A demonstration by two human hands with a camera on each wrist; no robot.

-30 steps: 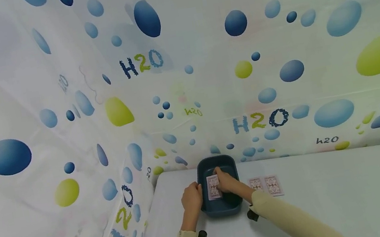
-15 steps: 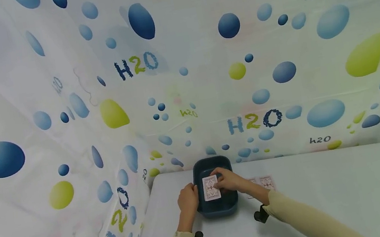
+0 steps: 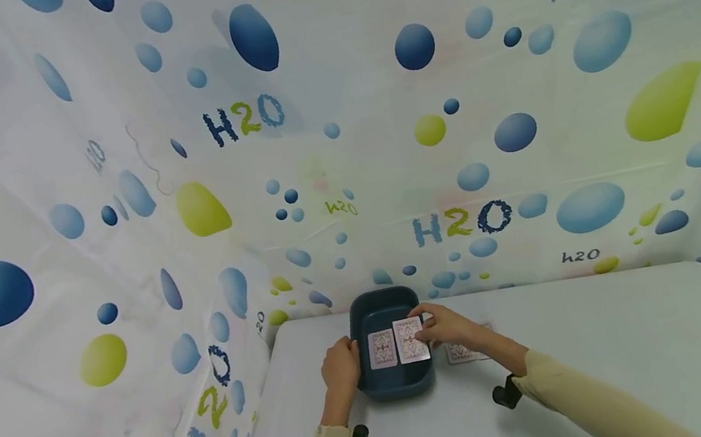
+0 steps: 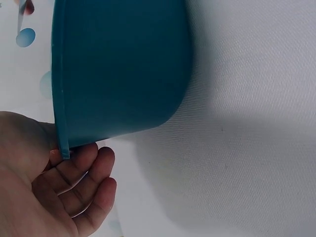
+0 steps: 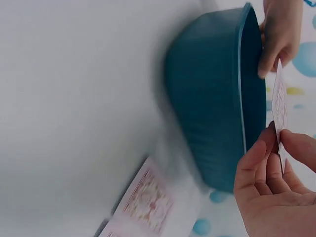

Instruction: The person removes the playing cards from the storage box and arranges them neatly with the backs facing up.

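Note:
A dark teal plastic tub [image 3: 396,390] stands at the back of the white table. My left hand [image 3: 340,365] grips its left rim, thumb over the edge and fingers below it on the outside, as the left wrist view shows. Between the thumb and fingers of my right hand [image 3: 447,326] is a playing card [image 3: 410,340], pinched by its edge above the tub's right side. In the right wrist view this card [image 5: 279,98] appears nearly edge-on, above the rim. Another playing card [image 3: 382,349] with a red patterned back lies inside the tub.
Two more face-down playing cards [image 3: 462,353] lie on the table right of the tub, partly hidden by my right forearm. A white curtain [image 3: 377,168] with blue and green spots hangs behind the table and along the left. White tabletop [image 3: 610,353] stretches to the right.
My right hand has drawn back rightward out of the tub, lifting one card apart from the other, which stays in the tub. My left hand keeps its grip on the rim.

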